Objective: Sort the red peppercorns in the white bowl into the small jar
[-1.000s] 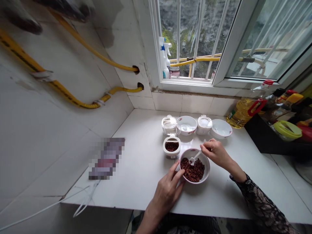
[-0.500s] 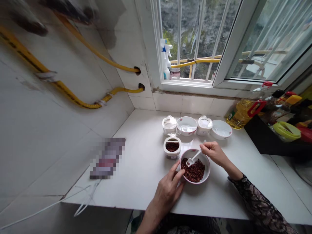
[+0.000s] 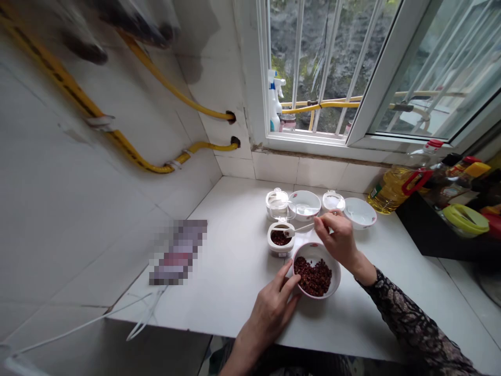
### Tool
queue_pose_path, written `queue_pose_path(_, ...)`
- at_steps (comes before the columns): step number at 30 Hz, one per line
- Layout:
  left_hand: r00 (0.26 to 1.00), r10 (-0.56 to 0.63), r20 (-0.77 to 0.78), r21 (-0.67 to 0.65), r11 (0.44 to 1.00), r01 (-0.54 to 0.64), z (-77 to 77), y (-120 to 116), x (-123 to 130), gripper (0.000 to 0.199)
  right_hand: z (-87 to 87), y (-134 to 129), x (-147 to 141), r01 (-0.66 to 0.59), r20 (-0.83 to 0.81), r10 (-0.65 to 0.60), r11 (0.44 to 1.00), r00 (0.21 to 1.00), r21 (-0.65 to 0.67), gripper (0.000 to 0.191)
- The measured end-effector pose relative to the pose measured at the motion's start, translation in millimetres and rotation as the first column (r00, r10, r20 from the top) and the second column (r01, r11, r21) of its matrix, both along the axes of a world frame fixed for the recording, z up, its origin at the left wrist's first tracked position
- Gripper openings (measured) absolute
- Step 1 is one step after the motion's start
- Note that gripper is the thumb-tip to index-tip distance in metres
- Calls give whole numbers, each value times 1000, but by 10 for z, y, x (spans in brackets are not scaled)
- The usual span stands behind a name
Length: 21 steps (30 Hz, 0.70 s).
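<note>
Hands, two. By the left hand (image 3: 274,305), fingers partly curled, the left rim of the front bowl (image 3: 335,282) is held. By the right hand (image 3: 338,236), closed to a pinch, one white spoon (image 3: 305,227) is gripped by its handle; its scoop is positioned over the mouth of the front jar (image 3: 281,249), though whether the two are touching cannot be told.

Bowls, three: one at the front, partly filled with dark red granules (image 3: 313,277); two set at the rear, the left rear bowl (image 3: 305,201) and the right rear bowl (image 3: 359,215).

Jars, three: one in front, opened, with dark red contents; two in the rear row, the left rear jar (image 3: 276,201) and the right rear jar (image 3: 333,201), by which the left rear bowl is flanked.

Oil bottle (image 3: 385,190), one, placed beside one black box (image 3: 426,230) in which several containers are kept. All are carried by one white table (image 3: 223,297).
</note>
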State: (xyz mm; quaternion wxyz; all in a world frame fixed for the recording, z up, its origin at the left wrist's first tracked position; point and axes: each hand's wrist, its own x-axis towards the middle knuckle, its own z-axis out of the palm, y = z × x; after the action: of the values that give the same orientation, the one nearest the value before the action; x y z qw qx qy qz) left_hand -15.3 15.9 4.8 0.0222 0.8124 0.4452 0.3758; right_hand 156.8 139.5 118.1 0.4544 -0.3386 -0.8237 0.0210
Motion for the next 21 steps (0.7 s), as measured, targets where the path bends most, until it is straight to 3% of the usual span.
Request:
queue_pose_path(3,1000,3,9,3,1000,-3,4,0,8,30,-44,-34,-111,-87,211,22,948,977,306,33)
queue_pose_path(6,1000,7,15,13,1000,-7,8,1,12,29,-64,-80,-117,-135,310,5,907,951,399,28)
queue_pose_path(9,1000,2,6,7,1000,-2,12,-2,7,30,-2,-115,-9,-96,227,19,937,974,335,26)
queue_pose_path(13,1000,1,8,8,1000,-1,17,-3,4,31,33,-110,225,-66,114,49,987,992,146,33)
queue_pose_path(16,1000,3,14,12,1000,-3,22,2,7,31,-87,-78,382,-72,189,68,997,980,11,38)
queue_pose_path(21,1000,2,24,6,1000,-2,31,0,8,31,-343,-80,448,5,343,15,998,939,-57,41)
